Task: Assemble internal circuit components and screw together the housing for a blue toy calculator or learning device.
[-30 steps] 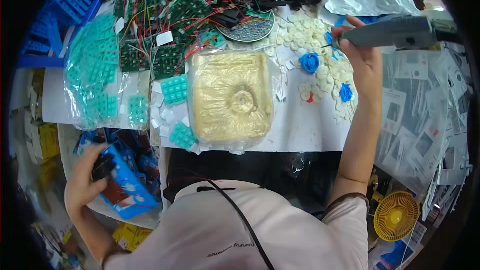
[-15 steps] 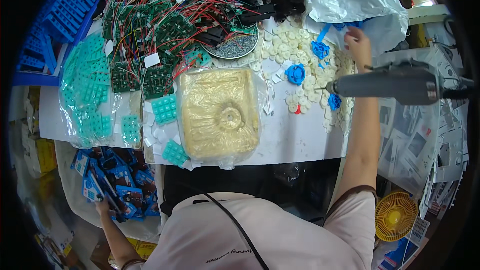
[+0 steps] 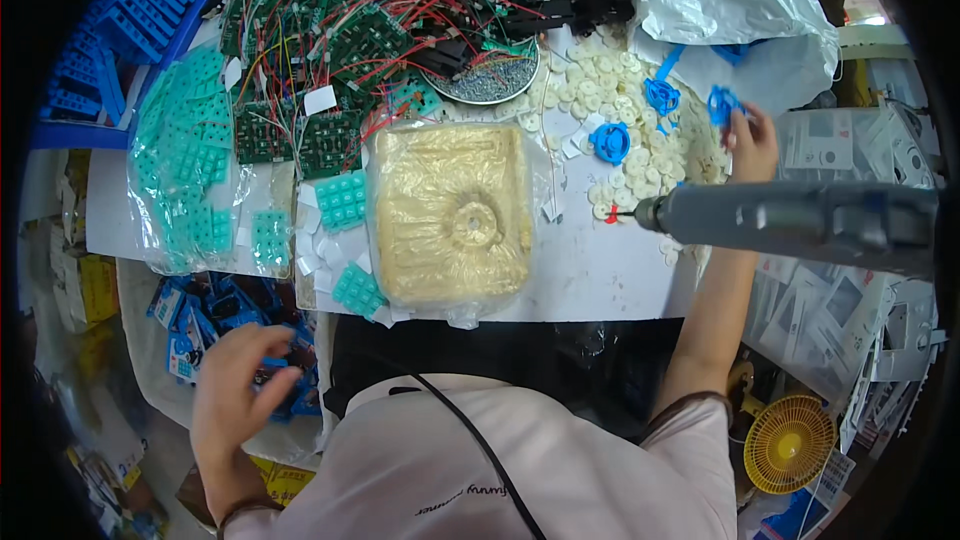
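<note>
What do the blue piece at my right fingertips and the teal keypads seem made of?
Blue piece: probably plastic, judging by its even, saturated colour; blur hides its finish. Teal keypads: likely silicone rubber, fairly matte, with raised buttons joined in one sheet.

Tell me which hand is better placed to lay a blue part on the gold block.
Right, probably. The right hand holds a blue part; the left hand, by the blue packs, seems empty. The gold block lies between them.
</note>
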Action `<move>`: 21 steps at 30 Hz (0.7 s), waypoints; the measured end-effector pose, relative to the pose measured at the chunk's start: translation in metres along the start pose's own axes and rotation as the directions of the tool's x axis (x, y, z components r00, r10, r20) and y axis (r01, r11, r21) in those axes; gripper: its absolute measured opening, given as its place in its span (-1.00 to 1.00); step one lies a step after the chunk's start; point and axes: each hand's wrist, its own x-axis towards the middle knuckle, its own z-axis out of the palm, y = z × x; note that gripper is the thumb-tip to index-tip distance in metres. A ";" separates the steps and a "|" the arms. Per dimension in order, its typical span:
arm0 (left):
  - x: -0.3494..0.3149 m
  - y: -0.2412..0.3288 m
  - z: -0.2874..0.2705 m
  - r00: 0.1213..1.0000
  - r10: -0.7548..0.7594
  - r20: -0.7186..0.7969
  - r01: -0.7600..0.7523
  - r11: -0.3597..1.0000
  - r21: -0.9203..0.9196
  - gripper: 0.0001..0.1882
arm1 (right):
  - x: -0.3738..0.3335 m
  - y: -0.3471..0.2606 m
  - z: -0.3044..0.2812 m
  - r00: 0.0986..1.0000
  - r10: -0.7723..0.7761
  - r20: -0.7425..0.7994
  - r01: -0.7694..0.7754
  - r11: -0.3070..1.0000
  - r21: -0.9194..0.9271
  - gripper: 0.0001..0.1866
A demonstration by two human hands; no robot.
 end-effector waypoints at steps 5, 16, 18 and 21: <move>0.062 0.034 0.060 0.979 0.202 -0.010 -0.195 0.933 -0.301 -0.65 | -0.157 -0.091 0.018 0.887 0.235 0.396 -0.313 0.939 0.143 -0.68; 0.128 0.066 0.098 0.970 0.154 0.186 0.014 0.733 -0.681 -0.78 | -0.233 -0.156 0.104 0.840 -0.117 0.529 -0.030 0.965 0.261 -0.69; 0.128 0.056 0.098 0.954 0.169 0.250 0.042 0.745 -0.666 -0.79 | -0.220 -0.164 0.111 0.736 -0.368 0.568 0.359 0.924 0.134 -0.70; 0.130 0.046 0.096 0.964 0.141 0.226 0.037 0.769 -0.638 -0.79 | -0.212 -0.165 0.124 0.649 -0.449 0.614 0.504 0.859 0.096 -0.78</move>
